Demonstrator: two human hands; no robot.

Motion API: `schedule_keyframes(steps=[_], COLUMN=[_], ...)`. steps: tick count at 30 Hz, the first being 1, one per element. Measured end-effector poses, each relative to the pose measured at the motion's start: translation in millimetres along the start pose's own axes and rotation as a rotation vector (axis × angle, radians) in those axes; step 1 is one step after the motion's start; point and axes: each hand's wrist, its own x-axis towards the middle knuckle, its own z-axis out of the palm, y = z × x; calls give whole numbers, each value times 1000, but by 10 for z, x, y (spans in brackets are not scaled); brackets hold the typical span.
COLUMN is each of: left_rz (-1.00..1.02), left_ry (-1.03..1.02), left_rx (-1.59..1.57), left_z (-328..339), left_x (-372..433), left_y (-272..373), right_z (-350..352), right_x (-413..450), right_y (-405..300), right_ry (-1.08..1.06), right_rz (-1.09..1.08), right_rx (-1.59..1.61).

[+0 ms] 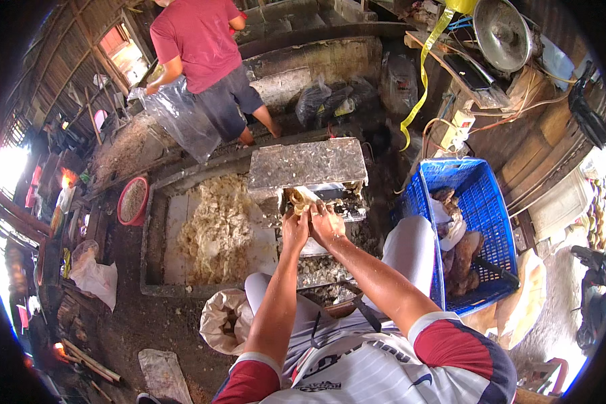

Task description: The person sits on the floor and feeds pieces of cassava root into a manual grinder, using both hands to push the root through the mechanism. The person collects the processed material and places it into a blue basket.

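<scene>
My left hand [296,230] and my right hand [326,224] are side by side, closed around a pale, yellowish peeled root [302,198] at the front opening of a box-shaped machine [308,164] with a worn wooden top. The far end of the root is at the opening, and what lies inside is hidden. A heap of pale shredded pulp [222,230] lies to the left in a low rectangular trough [157,252]. Wet scraps cover the ledge below my hands.
A blue plastic crate [502,237] holding brown and pale roots [462,257] stands by my right leg. An open sack [225,323] is at my left. A person in a red shirt [197,45] holds clear plastic sheeting [182,116] beyond the trough. A red basin [133,201] stands left.
</scene>
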Motion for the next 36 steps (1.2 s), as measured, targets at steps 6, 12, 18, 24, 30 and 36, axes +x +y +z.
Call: schedule_keyframes(steps=[6,12,18,24,30,36], left_rz=[-335,-325,-338,-488,-471,-358], left_ry=[-156,-59,120,88,103,-16], left_rx=[-412,-423,-583,-600,-939,-606], left_z=[81,225,267,215,209,79], left_x=[-1,-152,-205,-236,-261,-258], left_y=[-86,-51,-35,-293,-264,-125], right_z=[-112,-55,149,168,34,80], right_x=[-106,-126,4,130,73,74], right_y=[27,139,50,-223,-141,7], right_ry=[51,87,284,202,146,193], right_rz=[-64,-165,-409,-493,-520,-483], right_rx=[-18,-117,-331,-508,-492,-418])
